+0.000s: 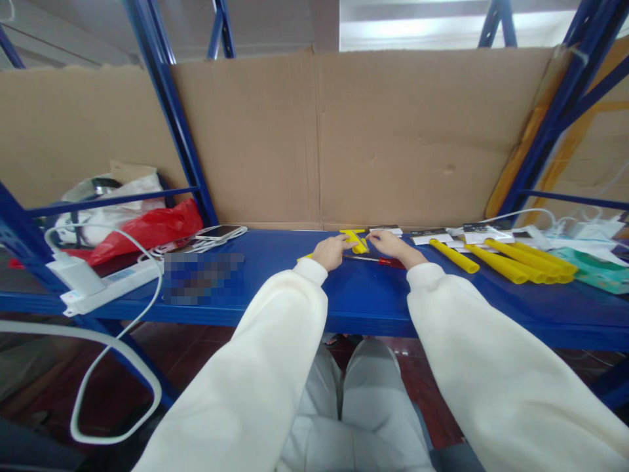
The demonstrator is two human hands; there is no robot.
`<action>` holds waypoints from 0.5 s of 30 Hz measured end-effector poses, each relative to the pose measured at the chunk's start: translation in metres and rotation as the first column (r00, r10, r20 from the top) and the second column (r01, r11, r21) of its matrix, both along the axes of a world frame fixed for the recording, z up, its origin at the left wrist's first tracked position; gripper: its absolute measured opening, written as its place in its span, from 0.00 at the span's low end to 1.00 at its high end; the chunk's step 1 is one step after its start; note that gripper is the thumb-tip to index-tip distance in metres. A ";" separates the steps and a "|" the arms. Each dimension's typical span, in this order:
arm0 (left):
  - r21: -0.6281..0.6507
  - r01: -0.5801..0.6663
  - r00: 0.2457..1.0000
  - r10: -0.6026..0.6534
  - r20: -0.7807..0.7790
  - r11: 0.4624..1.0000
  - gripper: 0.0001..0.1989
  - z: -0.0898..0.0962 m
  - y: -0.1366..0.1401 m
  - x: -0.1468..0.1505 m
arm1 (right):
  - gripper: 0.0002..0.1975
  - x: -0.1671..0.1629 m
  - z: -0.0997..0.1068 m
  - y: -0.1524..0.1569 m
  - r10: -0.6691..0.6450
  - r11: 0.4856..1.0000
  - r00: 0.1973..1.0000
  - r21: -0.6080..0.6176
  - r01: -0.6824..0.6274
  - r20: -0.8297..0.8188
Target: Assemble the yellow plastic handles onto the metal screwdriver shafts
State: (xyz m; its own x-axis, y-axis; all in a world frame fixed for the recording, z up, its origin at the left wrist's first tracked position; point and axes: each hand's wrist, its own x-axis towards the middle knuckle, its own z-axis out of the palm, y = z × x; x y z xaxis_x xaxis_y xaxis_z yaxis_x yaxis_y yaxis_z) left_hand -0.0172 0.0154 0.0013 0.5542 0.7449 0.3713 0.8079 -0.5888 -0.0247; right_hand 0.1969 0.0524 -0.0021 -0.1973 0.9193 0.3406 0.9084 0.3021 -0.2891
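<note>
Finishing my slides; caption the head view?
Left hand and right hand at a yellow piece on a blue shelf, yellow tubes at right.

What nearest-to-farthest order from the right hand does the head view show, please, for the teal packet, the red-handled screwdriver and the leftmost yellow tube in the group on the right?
1. Red-handled screwdriver, just below the right hand in view.
2. Leftmost yellow tube, to the hand's right.
3. Teal packet, farther right, past the other yellow tubes.

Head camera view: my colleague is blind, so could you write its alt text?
Two hands in white fabric sleeves work at a small yellow piece on a blue metal shelf. A red-handled tool lies nearby, tapered yellow tubes to the right, brown cardboard behind.
</note>
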 end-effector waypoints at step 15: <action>0.028 -0.012 0.999 0.010 0.051 1.000 0.31 -0.001 0.004 -0.002 | 0.16 0.022 0.009 -0.001 -0.167 0.985 0.879 -0.040 0.167 -0.446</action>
State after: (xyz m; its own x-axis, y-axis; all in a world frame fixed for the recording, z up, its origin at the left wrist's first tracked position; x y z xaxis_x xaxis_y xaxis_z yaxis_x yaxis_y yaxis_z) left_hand -0.0192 0.0196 0.0002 0.5258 0.7396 0.4202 0.8150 -0.5795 0.0003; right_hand 0.2186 0.0515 0.0072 0.1321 0.9251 0.3560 0.7205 0.1570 -0.6754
